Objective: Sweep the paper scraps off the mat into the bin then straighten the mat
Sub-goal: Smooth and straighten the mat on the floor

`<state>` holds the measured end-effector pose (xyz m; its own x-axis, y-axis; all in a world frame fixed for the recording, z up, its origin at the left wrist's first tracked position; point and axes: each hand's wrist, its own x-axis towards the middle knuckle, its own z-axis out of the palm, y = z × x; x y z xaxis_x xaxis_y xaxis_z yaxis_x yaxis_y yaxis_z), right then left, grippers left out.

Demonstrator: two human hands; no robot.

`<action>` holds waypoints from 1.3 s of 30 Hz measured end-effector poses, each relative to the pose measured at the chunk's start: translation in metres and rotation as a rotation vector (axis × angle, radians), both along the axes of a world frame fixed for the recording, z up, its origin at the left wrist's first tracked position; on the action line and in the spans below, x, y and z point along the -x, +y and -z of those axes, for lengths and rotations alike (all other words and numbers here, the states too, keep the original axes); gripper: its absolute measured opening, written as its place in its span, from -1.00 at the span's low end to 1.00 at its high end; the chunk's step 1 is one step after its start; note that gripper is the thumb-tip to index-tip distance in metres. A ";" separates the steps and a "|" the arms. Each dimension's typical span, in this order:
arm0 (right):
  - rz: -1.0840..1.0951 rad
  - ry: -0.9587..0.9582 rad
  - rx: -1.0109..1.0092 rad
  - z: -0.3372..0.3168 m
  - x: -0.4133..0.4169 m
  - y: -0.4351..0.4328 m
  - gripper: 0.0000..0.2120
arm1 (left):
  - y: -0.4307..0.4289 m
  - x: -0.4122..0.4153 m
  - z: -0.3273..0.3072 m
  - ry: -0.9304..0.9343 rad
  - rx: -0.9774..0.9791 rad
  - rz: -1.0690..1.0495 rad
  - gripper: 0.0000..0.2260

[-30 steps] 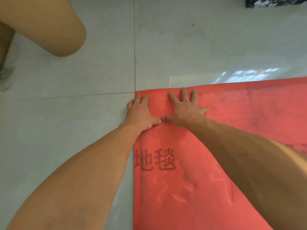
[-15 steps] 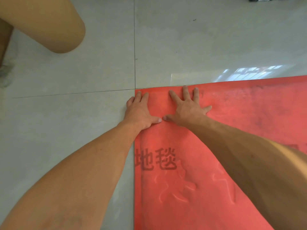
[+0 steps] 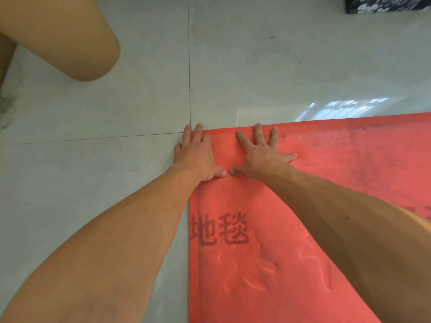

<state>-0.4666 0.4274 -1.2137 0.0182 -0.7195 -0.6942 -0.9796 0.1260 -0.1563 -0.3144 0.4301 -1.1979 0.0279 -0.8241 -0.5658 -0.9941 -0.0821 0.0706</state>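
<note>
Red mat (image 3: 349,155) under the fingers (image 3: 257,134): all straight, flat, gripping nothing, pressed palm-down.
Left hand (image 3: 198,157): fingers close together, laid over the mat's far left corner, outer ones off the edge onto the floor (image 3: 105,178).
Right hand (image 3: 264,157): fingers splayed wide, fully on the mat, tips just short of the far edge.
Thumbs pointing at each other, tips nearly touching.
Left forearm (image 3: 130,229) bare, over the floor; right forearm (image 3: 349,229) bare, over the mat.
Mat flat on the floor, filling the lower right of view. Left edge along a tile joint (image 3: 189,66), corner at the crossing of two joints.
Dark printed characters (image 3: 219,230) near the left edge, raised squiggles (image 3: 254,273) just below them, grey smudges (image 3: 363,159) toward the right.
Floor of pale glossy tiles, window reflection (image 3: 342,108) just past the far edge.
Bare knee (image 3: 77,43) top left, off the mat.
Dark patterned object (image 3: 387,4) at top right, well apart from the mat; cannot tell what.
</note>
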 end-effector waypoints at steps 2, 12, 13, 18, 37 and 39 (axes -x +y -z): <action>-0.016 0.012 -0.005 0.001 0.000 0.000 0.02 | -0.006 0.002 -0.001 0.010 -0.049 0.024 0.06; -0.025 0.008 -0.005 0.001 -0.001 0.000 0.01 | -0.012 0.003 0.007 0.007 -0.121 0.043 0.14; -0.030 0.009 -0.007 0.002 -0.002 0.000 0.01 | -0.013 0.004 0.007 -0.005 -0.123 0.044 0.14; -0.026 0.004 -0.005 0.004 -0.002 0.002 0.01 | -0.005 0.001 0.011 0.016 -0.122 0.048 0.12; -0.023 0.001 -0.009 0.004 -0.002 0.000 0.01 | 0.006 -0.015 0.018 0.080 -0.001 0.148 0.11; -0.022 -0.006 -0.001 0.005 -0.001 0.000 0.00 | 0.007 -0.012 0.019 0.059 0.043 0.236 0.04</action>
